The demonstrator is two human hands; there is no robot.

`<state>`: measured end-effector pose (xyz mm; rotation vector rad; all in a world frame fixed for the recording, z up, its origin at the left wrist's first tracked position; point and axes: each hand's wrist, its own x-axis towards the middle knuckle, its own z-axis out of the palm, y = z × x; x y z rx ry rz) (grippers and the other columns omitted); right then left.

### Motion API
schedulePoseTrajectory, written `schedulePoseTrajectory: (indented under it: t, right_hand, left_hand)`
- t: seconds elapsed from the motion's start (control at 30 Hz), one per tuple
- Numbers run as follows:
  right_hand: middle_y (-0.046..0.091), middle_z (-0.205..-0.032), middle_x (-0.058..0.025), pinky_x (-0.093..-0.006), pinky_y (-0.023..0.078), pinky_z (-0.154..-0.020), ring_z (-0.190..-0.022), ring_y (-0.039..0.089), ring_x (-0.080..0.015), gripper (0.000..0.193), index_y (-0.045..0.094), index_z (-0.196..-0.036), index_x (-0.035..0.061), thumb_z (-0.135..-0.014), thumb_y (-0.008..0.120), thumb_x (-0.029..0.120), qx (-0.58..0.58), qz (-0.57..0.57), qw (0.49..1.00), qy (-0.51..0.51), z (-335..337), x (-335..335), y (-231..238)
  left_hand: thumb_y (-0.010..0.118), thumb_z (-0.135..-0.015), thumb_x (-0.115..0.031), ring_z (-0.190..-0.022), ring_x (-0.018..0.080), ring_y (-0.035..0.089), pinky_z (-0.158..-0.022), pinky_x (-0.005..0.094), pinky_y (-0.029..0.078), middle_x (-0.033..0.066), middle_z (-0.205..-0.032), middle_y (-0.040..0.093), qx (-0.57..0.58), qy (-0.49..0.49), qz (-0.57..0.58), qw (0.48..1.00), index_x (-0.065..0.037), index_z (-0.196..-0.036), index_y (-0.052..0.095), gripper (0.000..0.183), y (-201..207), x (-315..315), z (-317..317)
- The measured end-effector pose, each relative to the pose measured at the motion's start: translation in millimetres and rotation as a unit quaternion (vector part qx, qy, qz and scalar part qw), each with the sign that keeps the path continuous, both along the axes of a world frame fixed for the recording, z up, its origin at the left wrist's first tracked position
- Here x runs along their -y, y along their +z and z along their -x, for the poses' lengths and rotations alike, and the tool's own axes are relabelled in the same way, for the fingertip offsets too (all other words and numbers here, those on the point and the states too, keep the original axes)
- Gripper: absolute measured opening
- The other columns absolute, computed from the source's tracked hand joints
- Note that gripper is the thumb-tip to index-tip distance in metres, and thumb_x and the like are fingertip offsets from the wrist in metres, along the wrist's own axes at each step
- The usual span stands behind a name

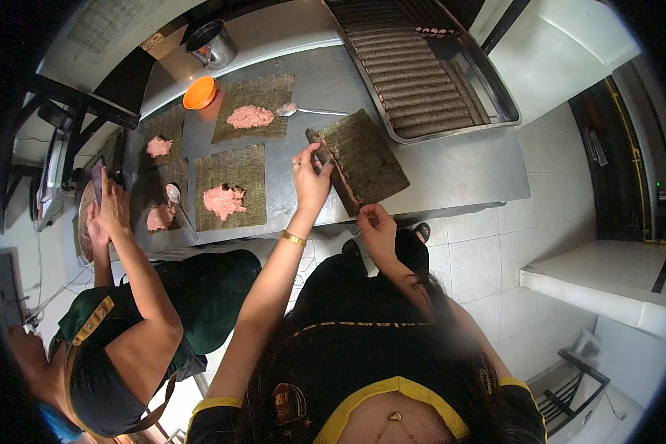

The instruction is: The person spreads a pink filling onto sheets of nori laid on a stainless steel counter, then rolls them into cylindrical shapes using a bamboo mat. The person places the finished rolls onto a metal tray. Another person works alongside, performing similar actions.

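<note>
Head view: left hand (312, 174) on the far half of the folded left edge of a nori sheet (370, 159), thumb and fingers bent around that edge, pinching it. Right hand (378, 228) at the near end of the same edge, thumb and fingertips closed together on the corner. Sheet lies tilted at the near edge of the steel table (466, 174), right of center; left edge turned over, strip of pink paste (345, 180) showing along the fold, rest of the sheet flat to the right.

Far right: metal tray (431, 138) with rows of dark nori rolls (414, 85), pink showing at some ends. Metal spoon (318, 112) between tray and far nori sheet (275, 90), its bowl at that sheet's right edge; far sheet carries a pink mound (250, 117). Near nori sheet (253, 166), left of the left hand, has a ragged pink patch (223, 202). Further left, two more pink heaps (159, 146) on dark sheets; second spoon (173, 194) by the nearer one. Orange bowl (199, 93) at the far left, steel pot (214, 48) beyond it. At left, co-worker's hands (113, 211) hold a flat phone-like object (98, 179).
</note>
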<state>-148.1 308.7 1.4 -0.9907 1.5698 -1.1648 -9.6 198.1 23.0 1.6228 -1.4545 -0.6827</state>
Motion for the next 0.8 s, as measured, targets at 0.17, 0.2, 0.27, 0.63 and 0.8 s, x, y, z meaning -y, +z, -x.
schedulePoseTrajectory:
  t: [0.17, 0.2, 0.27, 0.63, 0.8]
  right_hand:
    - [0.059, -0.09, -0.0086, -0.0296, 0.046, -0.067, -0.076, 0.057, -0.0184, 0.015, 0.061, -0.098, 0.0016, -0.082, 0.062, 0.003, -0.198, 0.199, 0.96, 0.018, 13, 5, 44]
    - [0.059, -0.093, -0.011, -0.0312, 0.047, -0.07, -0.081, 0.058, -0.0221, 0.018, 0.061, -0.099, 0.0015, -0.081, 0.062, 0.002, -0.251, 0.26, 0.932, 0.023, 15, 8, 51]
    - [0.057, -0.108, -0.0156, -0.0367, 0.047, -0.081, -0.097, 0.057, -0.0305, 0.027, 0.06, -0.107, 0.0001, -0.08, 0.06, 0.005, -0.336, 0.299, 0.882, 0.143, 8, 16, 56]
    - [0.05, -0.126, -0.0294, -0.0406, 0.042, -0.102, -0.118, 0.05, -0.0379, 0.047, 0.05, -0.121, -0.016, -0.081, 0.052, 0.008, -0.604, 0.294, 0.705, 0.229, -23, 37, 25]
    - [0.053, -0.118, -0.0256, -0.0366, 0.047, -0.094, -0.107, 0.055, -0.0334, 0.046, 0.049, -0.121, -0.0146, -0.08, 0.052, 0.008, -0.573, 0.241, 0.753, 0.217, -27, 44, 29]
  left_hand:
    - [0.07, -0.077, 0.001, -0.084, 0.019, 0.053, -0.079, 0.0314, 0.048, 0.0113, -0.11, 0.049, -0.001, 0.012, 0.004, 1.0, -0.011, -0.122, 0.054, 0.05, -1, 0, -1]
    - [0.07, -0.077, 0.001, -0.084, 0.0189, 0.053, -0.079, 0.0313, 0.048, 0.0115, -0.111, 0.048, -0.002, 0.01, 0.004, 1.0, -0.011, -0.122, 0.054, 0.05, -1, 1, 1]
    - [0.07, -0.076, 0.001, -0.084, 0.0187, 0.053, -0.079, 0.0311, 0.049, 0.0119, -0.111, 0.048, -0.006, 0.009, 0.0, 1.0, -0.011, -0.121, 0.054, 0.049, -3, 1, 2]
    - [0.077, -0.07, -0.005, -0.082, 0.0202, 0.054, -0.077, 0.0335, 0.051, 0.0113, -0.109, 0.05, 0.027, -0.023, -0.011, 0.999, -0.012, -0.114, 0.059, 0.049, 3, 11, -5]
    - [0.08, -0.069, -0.008, -0.084, 0.0232, 0.055, -0.077, 0.0354, 0.051, 0.0116, -0.106, 0.051, 0.055, -0.037, 0.033, 0.997, -0.013, -0.112, 0.06, 0.047, 2, 14, -5]
